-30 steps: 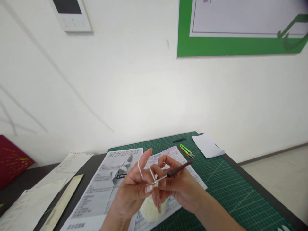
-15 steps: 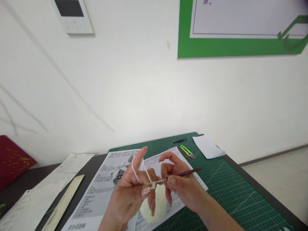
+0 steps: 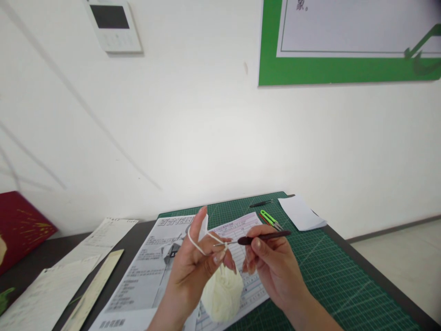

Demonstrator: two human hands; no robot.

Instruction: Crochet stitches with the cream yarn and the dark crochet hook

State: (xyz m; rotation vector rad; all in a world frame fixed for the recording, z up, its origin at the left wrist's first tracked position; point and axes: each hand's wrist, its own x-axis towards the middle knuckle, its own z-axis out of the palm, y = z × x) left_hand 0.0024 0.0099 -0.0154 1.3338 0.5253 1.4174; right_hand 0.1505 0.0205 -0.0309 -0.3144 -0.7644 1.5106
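My left hand (image 3: 195,262) has its index finger raised, with a strand of white yarn (image 3: 196,245) looped round it. Thumb and fingers of that hand pinch a small bit of yarn work, partly hidden. My right hand (image 3: 274,262) grips the dark handle of a crochet hook (image 3: 263,237). Its thin metal shaft points left and crosses the yarn by the left fingertips. Below both hands a cream ball of yarn (image 3: 222,294) rests on a lined sheet (image 3: 255,280).
A green cutting mat (image 3: 327,266) covers the desk. On it lie green thread snips (image 3: 270,219), black tweezers (image 3: 261,203), a folded white paper (image 3: 301,212) and a printed sheet (image 3: 138,276). To the left are handwritten pages (image 3: 93,243), a ruler (image 3: 94,289) and a red board (image 3: 20,230).
My right hand has turned and lifted slightly, and the hook handle now lies more level and higher. The left fingers have shifted, showing more of the yarn ball. The view has moved slightly.
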